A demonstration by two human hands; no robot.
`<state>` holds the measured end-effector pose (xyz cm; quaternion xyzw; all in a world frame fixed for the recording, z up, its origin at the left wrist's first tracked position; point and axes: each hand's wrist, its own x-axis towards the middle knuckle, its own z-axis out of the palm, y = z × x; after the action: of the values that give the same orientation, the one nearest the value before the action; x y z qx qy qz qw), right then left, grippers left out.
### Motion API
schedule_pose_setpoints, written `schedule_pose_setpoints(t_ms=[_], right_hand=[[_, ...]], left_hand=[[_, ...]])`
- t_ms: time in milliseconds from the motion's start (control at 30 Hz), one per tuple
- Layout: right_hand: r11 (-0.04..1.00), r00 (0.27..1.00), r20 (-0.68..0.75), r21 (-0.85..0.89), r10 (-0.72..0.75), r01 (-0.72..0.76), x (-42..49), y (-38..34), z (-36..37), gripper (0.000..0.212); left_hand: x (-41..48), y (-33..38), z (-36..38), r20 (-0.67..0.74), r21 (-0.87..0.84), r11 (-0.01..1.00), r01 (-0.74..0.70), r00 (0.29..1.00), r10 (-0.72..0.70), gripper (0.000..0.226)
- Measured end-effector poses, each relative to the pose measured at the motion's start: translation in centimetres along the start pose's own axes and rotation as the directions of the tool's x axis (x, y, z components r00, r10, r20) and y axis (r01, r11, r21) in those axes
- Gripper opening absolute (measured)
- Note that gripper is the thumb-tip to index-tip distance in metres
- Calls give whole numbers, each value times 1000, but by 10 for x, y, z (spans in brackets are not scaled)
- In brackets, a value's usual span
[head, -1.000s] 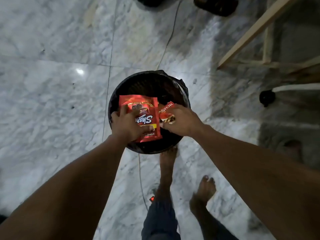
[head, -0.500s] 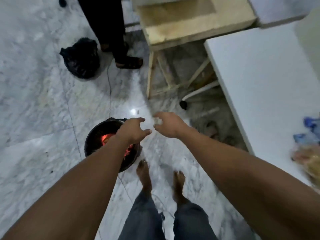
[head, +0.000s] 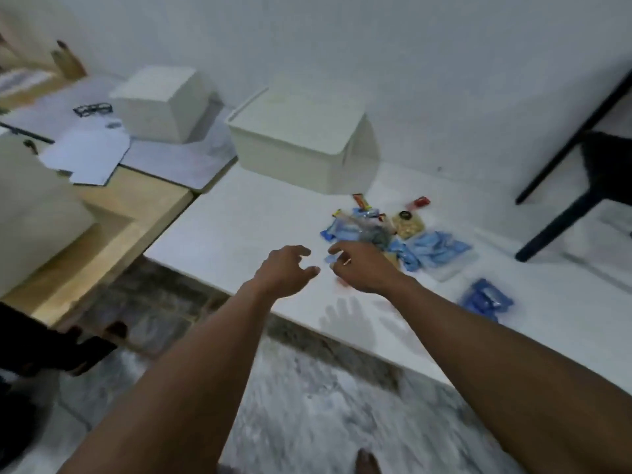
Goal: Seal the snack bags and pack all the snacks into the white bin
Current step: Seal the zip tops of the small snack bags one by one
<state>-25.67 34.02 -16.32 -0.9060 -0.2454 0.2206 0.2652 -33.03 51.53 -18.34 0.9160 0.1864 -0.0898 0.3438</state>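
A white bin (head: 301,145) stands at the back of the white table (head: 239,227), near the wall. In front of it lies a pile of snack packets (head: 372,230), mostly blue, with a yellowish bag (head: 408,224) and small red pieces. A separate blue packet (head: 487,299) lies further right. My left hand (head: 284,271) hovers over the table edge with fingers loosely spread and holds nothing. My right hand (head: 362,265) hovers just left of the pile, fingers loosely curled, also empty. The frame is blurred.
A second white box (head: 164,104) sits on a grey sheet to the left, beside papers (head: 89,155) and glasses (head: 93,109). A wooden table (head: 102,227) adjoins on the left. A black chair (head: 581,186) stands at the right. Marble floor lies below.
The view swung from the black bucket on the floor up to the white table. Both hands let go of the red packets into the bucket and now reach, empty, toward the snack pile.
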Motion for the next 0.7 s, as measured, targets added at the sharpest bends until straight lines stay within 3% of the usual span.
schedule_pose_setpoints(t_ms=[133, 300, 500, 700], right_hand=[[993, 988, -104, 9, 117, -116, -25, 88, -53, 37], [981, 976, -107, 51, 192, -187, -31, 152, -64, 31], [989, 988, -37, 30, 148, -147, 15, 154, -34, 40], [985, 984, -54, -19, 171, -172, 76, 147, -3, 44]], left_hand=[[22, 74, 50, 58, 40, 996, -75, 996, 72, 55], [35, 77, 87, 105, 74, 997, 23, 994, -31, 55], [70, 35, 92, 126, 57, 983, 176, 975, -182, 57], [130, 24, 98, 177, -28, 980, 198, 966, -190, 55]])
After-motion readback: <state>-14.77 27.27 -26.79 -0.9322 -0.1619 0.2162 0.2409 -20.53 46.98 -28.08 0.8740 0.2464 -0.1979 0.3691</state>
